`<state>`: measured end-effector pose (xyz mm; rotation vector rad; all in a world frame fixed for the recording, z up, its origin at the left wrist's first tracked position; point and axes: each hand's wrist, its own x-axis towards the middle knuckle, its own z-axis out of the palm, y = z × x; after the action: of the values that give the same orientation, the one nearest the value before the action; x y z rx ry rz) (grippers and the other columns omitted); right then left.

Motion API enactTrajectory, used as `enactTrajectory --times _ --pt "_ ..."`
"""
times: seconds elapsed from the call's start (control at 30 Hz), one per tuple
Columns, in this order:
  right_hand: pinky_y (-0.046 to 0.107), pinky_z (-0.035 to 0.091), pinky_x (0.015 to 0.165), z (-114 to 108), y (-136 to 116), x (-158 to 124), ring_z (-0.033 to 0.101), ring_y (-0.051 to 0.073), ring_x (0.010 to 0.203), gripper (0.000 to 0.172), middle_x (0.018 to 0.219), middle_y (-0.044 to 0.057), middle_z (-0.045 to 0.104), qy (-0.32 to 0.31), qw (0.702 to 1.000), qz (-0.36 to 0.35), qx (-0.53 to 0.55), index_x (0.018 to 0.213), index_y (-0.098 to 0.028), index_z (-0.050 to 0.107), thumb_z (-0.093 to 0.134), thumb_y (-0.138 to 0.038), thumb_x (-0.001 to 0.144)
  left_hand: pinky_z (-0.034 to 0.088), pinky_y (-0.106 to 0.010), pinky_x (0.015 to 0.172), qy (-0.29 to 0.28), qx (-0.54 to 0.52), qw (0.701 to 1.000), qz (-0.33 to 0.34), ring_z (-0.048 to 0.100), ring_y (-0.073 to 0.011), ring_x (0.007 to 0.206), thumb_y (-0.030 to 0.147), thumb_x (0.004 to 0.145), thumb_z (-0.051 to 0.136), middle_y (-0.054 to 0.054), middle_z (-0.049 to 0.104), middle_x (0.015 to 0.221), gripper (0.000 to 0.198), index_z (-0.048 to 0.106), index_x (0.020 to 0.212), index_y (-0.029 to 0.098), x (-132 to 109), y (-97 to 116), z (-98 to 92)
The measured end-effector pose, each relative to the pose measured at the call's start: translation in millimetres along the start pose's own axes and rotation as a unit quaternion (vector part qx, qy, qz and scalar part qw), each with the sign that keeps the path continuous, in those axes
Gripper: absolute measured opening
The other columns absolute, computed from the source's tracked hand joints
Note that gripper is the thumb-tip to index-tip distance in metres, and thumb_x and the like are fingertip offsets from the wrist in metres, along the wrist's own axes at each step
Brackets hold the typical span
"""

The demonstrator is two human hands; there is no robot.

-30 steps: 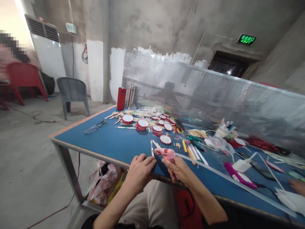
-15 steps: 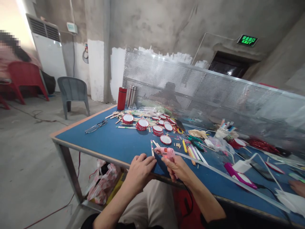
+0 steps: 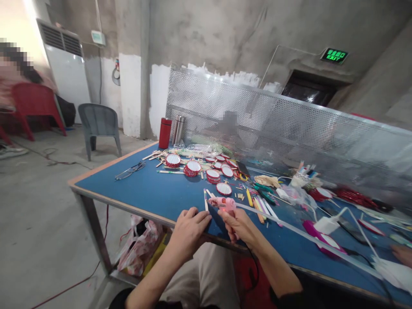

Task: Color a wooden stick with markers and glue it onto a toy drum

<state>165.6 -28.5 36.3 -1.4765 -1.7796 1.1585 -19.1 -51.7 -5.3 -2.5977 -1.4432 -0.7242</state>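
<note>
My right hand (image 3: 236,223) is wrapped round the handle of a pink glue gun (image 3: 227,204), with a long clear glue stick (image 3: 289,230) running out of its back to the right. The gun's nozzle points left, over a thin wooden stick (image 3: 206,198) near the table's front edge. My left hand (image 3: 192,225) rests at the stick's near end, fingers bent and close together, touching it; what lies under the fingertips is hidden. Beyond the gun lies a round red-rimmed white disc (image 3: 224,189), with a small stack of similar discs (image 3: 213,176) behind it.
On the blue table (image 3: 138,195) are glasses (image 3: 130,171), a red bottle (image 3: 165,133), coloured sticks (image 3: 262,208), dark-green pliers (image 3: 265,193) and a purple-and-white device (image 3: 325,240). Another person's hand (image 3: 402,254) shows at the right edge. A perforated metal screen (image 3: 273,124) stands behind.
The pink glue gun has tilted very slightly in my right hand. My left hand has stayed in place on the stick.
</note>
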Motion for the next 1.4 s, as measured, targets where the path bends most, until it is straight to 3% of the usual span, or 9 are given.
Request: enactTrajectory --times 0.7,1.07,1.4 --pt "0.017 0.036 0.031 -2.4 4.5 -2.4 0.042 0.006 0.029 0.054 0.038 -0.007 0.042 -0.012 1.000 0.006 0.009 0.055 -0.018 0.044 0.049 -0.067 0.077 0.035 -0.036 0.078 -0.004 -0.019 1.000 -0.003 0.047 -0.0220 0.100 0.045 0.077 0.066 -0.005 0.058 0.121 0.050 0.051 0.121 0.026 -0.3 -0.3 0.1" --pt "0.017 0.038 0.030 -4.9 4.6 -9.4 0.041 0.008 0.029 0.053 0.041 -0.009 0.042 -0.025 0.999 0.005 0.032 0.094 -0.015 0.057 0.050 -0.065 0.077 0.036 -0.035 0.077 -0.003 -0.014 1.000 -0.001 0.047 -0.0217 0.099 0.044 0.076 0.067 -0.005 0.059 0.120 0.049 0.053 0.120 0.026 0.3 -0.6 0.7" --pt "0.017 0.035 0.030 -3.4 9.2 -11.0 0.040 0.008 0.029 0.056 0.041 -0.009 0.043 -0.027 0.999 -0.007 0.043 0.106 -0.015 0.056 0.052 -0.063 0.077 0.036 -0.036 0.077 -0.001 -0.012 1.000 0.002 0.048 -0.0222 0.099 0.046 0.078 0.065 -0.005 0.060 0.120 0.049 0.053 0.120 0.024 0.0 -0.5 -0.7"
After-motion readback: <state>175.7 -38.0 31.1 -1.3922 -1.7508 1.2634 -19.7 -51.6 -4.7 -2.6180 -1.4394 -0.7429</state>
